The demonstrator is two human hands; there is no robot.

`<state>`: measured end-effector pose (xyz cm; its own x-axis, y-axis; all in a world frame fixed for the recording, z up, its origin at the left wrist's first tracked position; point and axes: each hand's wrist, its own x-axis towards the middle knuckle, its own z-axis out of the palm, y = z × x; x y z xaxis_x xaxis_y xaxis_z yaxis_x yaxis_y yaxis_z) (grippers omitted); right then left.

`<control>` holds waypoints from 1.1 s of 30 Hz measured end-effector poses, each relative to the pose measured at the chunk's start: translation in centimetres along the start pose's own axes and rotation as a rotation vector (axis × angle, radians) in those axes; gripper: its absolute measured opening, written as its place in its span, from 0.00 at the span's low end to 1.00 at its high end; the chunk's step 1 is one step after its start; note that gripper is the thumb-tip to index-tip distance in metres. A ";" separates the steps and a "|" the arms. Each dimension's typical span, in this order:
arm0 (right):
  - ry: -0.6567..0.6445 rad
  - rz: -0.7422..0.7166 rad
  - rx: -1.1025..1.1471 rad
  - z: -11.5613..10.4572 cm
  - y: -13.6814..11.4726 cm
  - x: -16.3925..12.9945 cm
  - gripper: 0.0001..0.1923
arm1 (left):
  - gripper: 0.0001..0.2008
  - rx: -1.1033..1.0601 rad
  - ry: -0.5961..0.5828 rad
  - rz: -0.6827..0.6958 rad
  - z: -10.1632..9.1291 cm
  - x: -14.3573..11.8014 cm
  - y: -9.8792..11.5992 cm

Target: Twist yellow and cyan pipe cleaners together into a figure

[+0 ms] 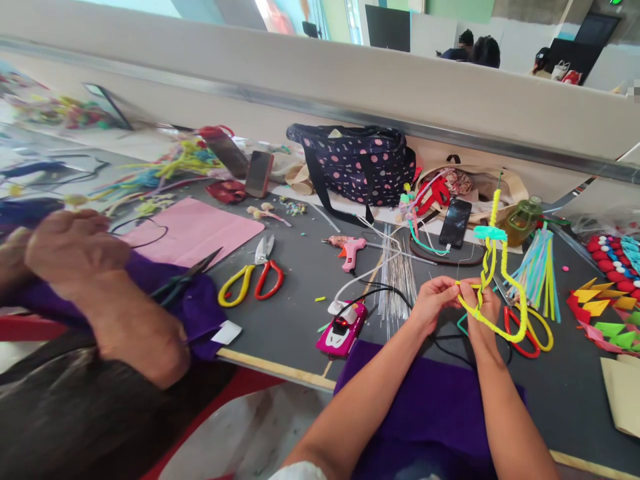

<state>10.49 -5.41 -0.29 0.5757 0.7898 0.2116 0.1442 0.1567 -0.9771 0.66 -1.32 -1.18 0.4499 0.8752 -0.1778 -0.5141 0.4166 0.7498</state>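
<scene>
No legible text, label, brand, number or sign found anywhere in the frame; any printed surfaces are too small or blurred to read.

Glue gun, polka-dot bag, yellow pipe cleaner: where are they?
Pink glue gun (pixel 351 250), head view, on its body.
Polka-dot bag (pixel 357 163), head view, on its front panel.
Yellow pipe cleaner (pixel 487 263), head view, on its twisted stem.

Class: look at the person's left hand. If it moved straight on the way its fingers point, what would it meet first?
The left hand points right, so it would probably meet the yellow pipe cleaner and the right hand pinching it.
</scene>
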 end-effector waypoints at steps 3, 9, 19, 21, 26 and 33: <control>-0.006 0.091 0.144 0.4 0.0 0.0 0.13 | 0.19 -0.004 -0.018 -0.007 -0.2 0.1 -0.2; -0.017 0.181 0.266 0.4 0.2 0.1 0.14 | 0.19 -0.063 -0.064 -0.067 -0.4 0.2 -0.3; -0.090 0.249 0.390 0.1 0.2 0.3 0.14 | 0.18 -0.163 -0.145 -0.211 -1.0 0.4 -0.5; -0.117 0.259 0.398 0.1 0.0 0.3 0.14 | 0.15 -0.179 -0.174 -0.247 -0.9 0.4 -0.3; -0.169 0.280 0.389 -0.2 0.0 0.5 0.12 | 0.11 -0.225 -0.241 -0.320 -0.7 0.3 0.2; -0.237 0.292 0.383 -0.4 0.5 0.7 0.12 | 0.11 -0.134 -0.176 -0.278 -1.1 0.4 0.1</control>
<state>11.26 -5.03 -0.63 0.3439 0.9383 -0.0376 -0.3244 0.0811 -0.9424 -0.06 -0.68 -1.84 0.6994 0.6725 -0.2421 -0.4400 0.6720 0.5957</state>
